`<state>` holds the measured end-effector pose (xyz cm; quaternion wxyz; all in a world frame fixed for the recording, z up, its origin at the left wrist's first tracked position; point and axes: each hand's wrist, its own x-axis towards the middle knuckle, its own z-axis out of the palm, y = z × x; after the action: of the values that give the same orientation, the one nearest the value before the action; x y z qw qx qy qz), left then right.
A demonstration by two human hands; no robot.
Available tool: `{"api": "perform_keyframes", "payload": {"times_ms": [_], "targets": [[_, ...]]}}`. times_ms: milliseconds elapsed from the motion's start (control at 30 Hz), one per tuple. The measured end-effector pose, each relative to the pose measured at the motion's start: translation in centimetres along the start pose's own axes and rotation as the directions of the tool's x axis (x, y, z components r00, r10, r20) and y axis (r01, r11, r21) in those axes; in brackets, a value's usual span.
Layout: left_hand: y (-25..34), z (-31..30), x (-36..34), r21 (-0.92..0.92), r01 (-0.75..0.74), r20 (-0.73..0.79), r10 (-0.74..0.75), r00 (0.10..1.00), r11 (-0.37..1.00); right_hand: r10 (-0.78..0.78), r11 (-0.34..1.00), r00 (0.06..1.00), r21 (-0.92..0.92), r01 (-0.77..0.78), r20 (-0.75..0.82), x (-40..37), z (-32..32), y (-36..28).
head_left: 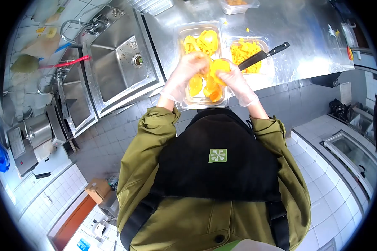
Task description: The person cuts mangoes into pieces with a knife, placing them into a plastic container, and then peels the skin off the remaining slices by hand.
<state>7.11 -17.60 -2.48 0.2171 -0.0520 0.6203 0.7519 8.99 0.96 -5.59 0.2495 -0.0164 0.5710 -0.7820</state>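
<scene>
My right hand [235,81], in a clear glove, grips a rounded yellow-orange fruit piece [220,70], with the thumb on its near side. Close beside it, my left hand [187,70], also gloved, has its fingers curled in and slightly blurred; what they hold, if anything, is hidden. Both hands are over a clear plastic tray [181,30] with several yellow-orange fruit pieces [208,41] in it. To the right, a second clear container [265,39] holds small diced fruit [244,49]. A black-handled knife [259,58] lies across that container.
The steel counter [289,25] bears another container [238,5] at the back and a few fruit scraps. Left of it is a steel sink [117,54] with a tap [73,31] and a red hose [67,62]. Clear containers [153,5] stand at the back left.
</scene>
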Motion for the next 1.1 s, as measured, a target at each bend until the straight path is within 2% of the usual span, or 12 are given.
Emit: {"api": "perform_keyframes", "payload": {"times_ms": [100, 133, 200, 300, 400, 500, 600, 700, 767, 833, 967, 1100], "targets": [[1.3, 0.6, 1.7, 0.205, -0.175, -0.284, 0.229, 0.931, 0.963, -0.018, 0.999, 0.998, -0.051, 0.015, -0.067, -0.4, -0.5, 0.0], [1.1, 0.5, 2.7, 0.533, -0.052, -0.292, 0.241, 0.925, 0.844, -0.019, 0.997, 0.997, -0.081, 0.013, -0.081, -0.6, -0.6, 0.2], [0.2, -0.2, 5.0, 0.93, 0.216, -0.299, 0.268, 0.916, 0.298, -0.018, 0.998, 0.991, -0.062, 0.01, -0.135, -1.1, -0.5, 0.6], [-3.0, -1.8, 6.9, 0.968, 0.177, -0.209, 0.187, 0.96, 0.176, -0.052, 0.991, 0.984, -0.132, 0.03, -0.17, -1.4, -0.9, 1.0], [-4.7, -2.5, 6.4, 0.969, -0.073, -0.043, 0.455, 0.889, 0.235, -0.114, 0.96, 0.978, -0.273, 0.064, -0.173, -2.1, -0.7, 1.5], [-3.0, -1.6, 5.2, 0.909, 0.176, -0.265, 0.199, 0.943, 0.378, -0.087, 0.772, 0.995, -0.635, 0.033, -0.054, -2.4, 0.2, 1.5], [-4.5, -2.6, 5.3, 0.901, -0.15, -0.087, 0.507, 0.858, 0.408, -0.076, 0.623, 0.997, -0.78, 0.057, 0.012, -2.7, 1.8, 1.0], [-1.3, -1.5, 3.4, 0.882, 0.153, -0.241, 0.148, 0.959, 0.446, -0.128, 0.644, 0.992, -0.76, 0.09, 0.009, -2.4, 2.3, 1.8], [1.7, -0.2, 0.7, 0.697, 0.248, -0.326, -0.011, 0.945, 0.673, -0.152, 0.665, 0.988, -0.741, 0.096, -0.009, -2.2, 2.2, 1.6], [1.4, -0.7, -0.8, 0.439, 0.252, -0.248, -0.153, 0.957, 0.863, -0.304, 0.484, 0.947, -0.84, 0.244, 0.1, -1.9, 2.3, 0.5], [-2.7, -2.4, -3.0, -0.077, 0.219, 0.072, -0.214, 0.974, 0.973, -0.311, 0.129, 0.853, -0.87, 0.476, 0.42, -0.4, 2.8, -1.9], [-2.1, -2.5, -5.0, -0.287, 0.188, 0.18, -0.14, 0.974, 0.939, -0.332, 0.234, 0.84, -0.826, 0.513, 0.428, 1.0, 3.8, -2.4]]}}
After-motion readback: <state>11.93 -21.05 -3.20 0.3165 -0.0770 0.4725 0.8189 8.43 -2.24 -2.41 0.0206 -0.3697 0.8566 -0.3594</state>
